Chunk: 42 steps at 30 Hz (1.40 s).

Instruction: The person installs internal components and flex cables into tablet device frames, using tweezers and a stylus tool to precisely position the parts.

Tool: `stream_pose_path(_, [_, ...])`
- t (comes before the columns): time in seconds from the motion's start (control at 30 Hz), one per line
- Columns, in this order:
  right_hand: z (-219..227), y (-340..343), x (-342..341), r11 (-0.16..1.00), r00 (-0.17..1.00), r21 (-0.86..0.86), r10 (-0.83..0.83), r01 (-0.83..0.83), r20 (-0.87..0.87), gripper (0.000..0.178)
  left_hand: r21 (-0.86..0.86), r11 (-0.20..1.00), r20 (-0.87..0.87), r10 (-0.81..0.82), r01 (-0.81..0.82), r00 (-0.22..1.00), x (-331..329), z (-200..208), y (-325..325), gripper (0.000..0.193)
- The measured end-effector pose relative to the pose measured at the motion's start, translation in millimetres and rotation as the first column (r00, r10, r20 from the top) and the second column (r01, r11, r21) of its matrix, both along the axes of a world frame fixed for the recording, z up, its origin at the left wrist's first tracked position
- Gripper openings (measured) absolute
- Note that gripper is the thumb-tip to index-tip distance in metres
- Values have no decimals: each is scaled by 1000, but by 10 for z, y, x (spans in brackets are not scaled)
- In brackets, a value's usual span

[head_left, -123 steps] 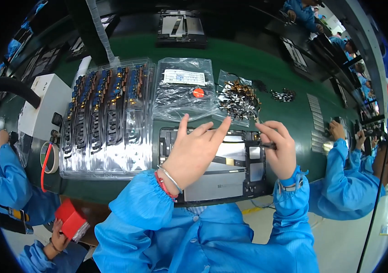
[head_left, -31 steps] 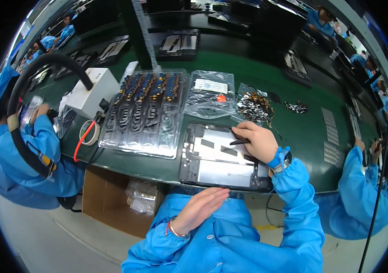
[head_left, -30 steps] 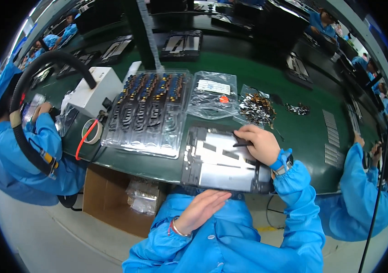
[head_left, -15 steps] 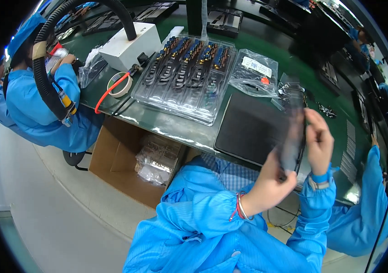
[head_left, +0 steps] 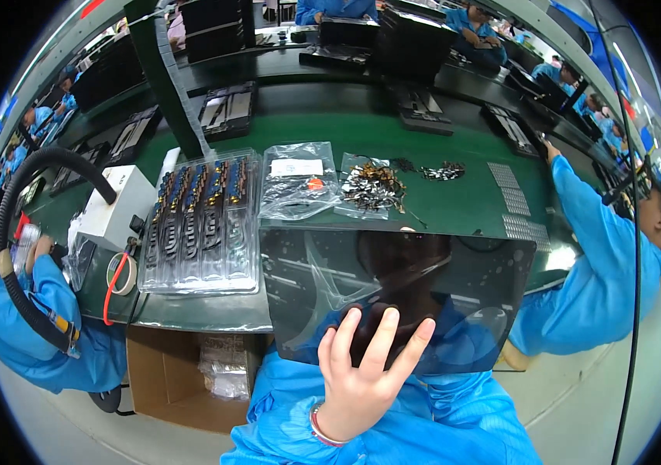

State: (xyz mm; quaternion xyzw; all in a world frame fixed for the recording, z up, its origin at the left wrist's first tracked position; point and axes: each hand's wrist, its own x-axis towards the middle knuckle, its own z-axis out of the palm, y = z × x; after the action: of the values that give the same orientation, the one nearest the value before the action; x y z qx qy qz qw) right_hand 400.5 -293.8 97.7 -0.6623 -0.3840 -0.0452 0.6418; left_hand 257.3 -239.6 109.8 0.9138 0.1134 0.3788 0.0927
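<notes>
A glossy dark screen panel is held up tilted before me, with reflections and pale spots on its face. My left hand, with bracelets at the wrist, grips its lower edge. Four fingers spread over the glossy face, and the thumb is hidden. Of my right hand, only what may be a fingertip shows at the panel's upper edge; the rest is out of sight behind it. Just beyond the panel lie a heap of small metal parts and a clear bag with a white label.
On the green bench stand a clear tray of cable-like parts, a white box with a black hose, and a tape roll. Below is a cardboard box. Co-workers in blue sit at left and right.
The panel has turned from nearly edge-on to broad face toward me. My left hand now spreads over its face; my right hand has gone largely behind it. The view has swung right.
</notes>
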Motion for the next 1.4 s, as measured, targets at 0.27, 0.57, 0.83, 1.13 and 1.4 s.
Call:
stream_pose_path(0.27, [954,-896,1782,993,992,4,117,-117,-49,38,-93,982,88,-155,163,984,77,25,66,47])
stream_pose_path(0.57, [288,513,767,689,906,-720,353,-84,233,38,-741,-439,541,58,508,839,476,-706,91,20])
stream_pose_path(0.83, [-343,612,688,539,886,-841,373,35,276,45,-493,-838,499,-51,235,865,356,-1005,374,31])
stream_pose_path(1.13, [-262,-435,815,649,986,-746,-53,153,155,46,-395,902,-141,131,-177,981,-391,-582,1062,39])
stream_pose_path(1.4, [-628,-756,15,993,677,-113,-59,-36,-734,57,-691,707,-141,71,-150,987,-636,-855,1075,48])
